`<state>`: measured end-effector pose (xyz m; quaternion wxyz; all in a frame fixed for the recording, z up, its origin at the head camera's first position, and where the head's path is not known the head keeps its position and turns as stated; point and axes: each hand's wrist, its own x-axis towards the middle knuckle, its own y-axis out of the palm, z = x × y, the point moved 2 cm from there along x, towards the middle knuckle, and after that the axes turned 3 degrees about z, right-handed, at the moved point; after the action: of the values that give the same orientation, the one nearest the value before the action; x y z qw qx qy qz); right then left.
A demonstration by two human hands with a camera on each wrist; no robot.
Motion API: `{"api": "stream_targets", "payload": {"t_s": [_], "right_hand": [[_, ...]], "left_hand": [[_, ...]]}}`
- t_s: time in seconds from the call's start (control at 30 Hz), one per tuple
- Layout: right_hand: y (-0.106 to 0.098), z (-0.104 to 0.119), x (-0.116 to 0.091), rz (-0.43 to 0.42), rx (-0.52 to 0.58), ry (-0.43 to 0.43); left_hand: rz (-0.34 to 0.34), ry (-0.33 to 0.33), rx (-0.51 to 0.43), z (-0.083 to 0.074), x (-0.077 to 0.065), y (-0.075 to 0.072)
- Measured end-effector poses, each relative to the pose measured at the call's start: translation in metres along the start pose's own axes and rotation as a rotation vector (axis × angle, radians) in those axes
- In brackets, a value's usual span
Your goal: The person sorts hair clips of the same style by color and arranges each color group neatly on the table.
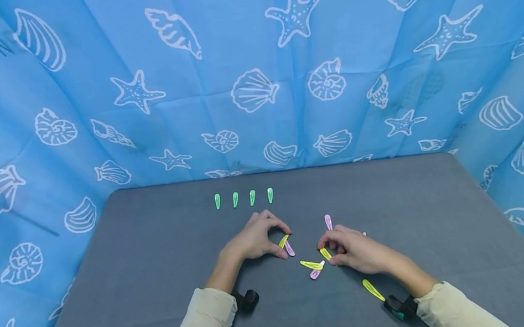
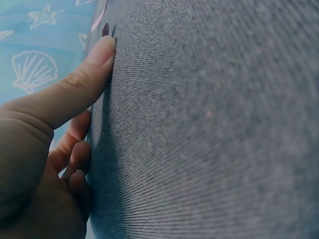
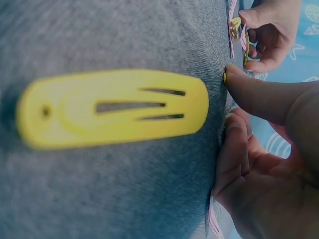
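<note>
My left hand (image 1: 254,238) pinches a yellow snap hair clip (image 1: 283,241) between thumb and forefinger, one at each end. A pink hair clip (image 1: 290,248) lies against that clip, on the side toward the right hand. Thumb and forefinger of my right hand (image 1: 354,248) pinch another yellow clip (image 1: 325,254). Just left of this hand, a third yellow clip (image 1: 310,265) lies across a pink clip (image 1: 315,274). Beyond the right hand's knuckles is a pink clip (image 1: 328,222). The right wrist view has one yellow clip (image 3: 114,109) large in front, lying on the cloth.
Several green hair clips (image 1: 235,199) stand in a row near the back of the grey table (image 1: 159,289). By the right wrist camera (image 1: 400,307) lies a yellow clip (image 1: 373,290), with a bit of green under the camera. A blue shell-patterned curtain (image 1: 256,119) hangs behind.
</note>
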<state>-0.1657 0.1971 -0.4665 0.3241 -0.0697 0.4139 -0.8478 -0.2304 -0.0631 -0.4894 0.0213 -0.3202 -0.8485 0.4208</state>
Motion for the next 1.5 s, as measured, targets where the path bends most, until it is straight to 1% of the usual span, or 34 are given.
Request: {"api": "stream_targets", "payload": {"t_s": [0.17,0.27,0.4,0.5,0.6,0.67,0.77,0.97,1.1,1.2,1.43,1.5], "right_hand": [[0.001,0.001,0.001,-0.004,0.008,0.003],[0.001,0.000,0.001,0.000,0.017,0.005],[0.001,-0.001,0.001,0.007,0.022,0.014],[0.001,-0.002,0.001,0.009,0.027,0.024],[0.000,-0.002,0.001,0.010,0.035,0.029],[0.000,-0.002,0.001,0.011,0.039,0.031],[0.000,-0.002,0.001,0.012,0.044,0.032],[0.001,-0.003,0.000,0.008,0.045,0.032],[0.000,-0.003,0.000,0.004,0.044,0.032],[0.000,-0.003,0.000,0.005,0.046,0.034],[0.002,-0.005,0.000,0.005,0.050,0.027],[0.002,-0.005,0.000,0.005,0.051,0.025]], "left_hand": [[-0.005,-0.001,-0.014,0.000,-0.001,-0.001],[0.001,0.012,0.005,0.000,-0.002,-0.002],[0.022,0.033,-0.008,-0.002,-0.004,-0.004],[0.028,0.026,-0.031,-0.006,-0.007,-0.006],[0.017,0.013,-0.026,-0.008,-0.010,-0.008],[-0.001,0.011,-0.021,-0.009,-0.011,-0.008],[-0.039,0.029,-0.021,-0.010,-0.012,-0.008],[-0.135,0.102,-0.029,-0.012,-0.013,-0.009],[-0.191,0.161,-0.028,-0.017,-0.014,-0.008],[-0.216,0.184,-0.050,-0.020,-0.014,-0.009],[-0.277,0.170,-0.176,-0.018,-0.013,-0.009],[-0.303,0.178,-0.202,-0.017,-0.014,-0.008]]}}
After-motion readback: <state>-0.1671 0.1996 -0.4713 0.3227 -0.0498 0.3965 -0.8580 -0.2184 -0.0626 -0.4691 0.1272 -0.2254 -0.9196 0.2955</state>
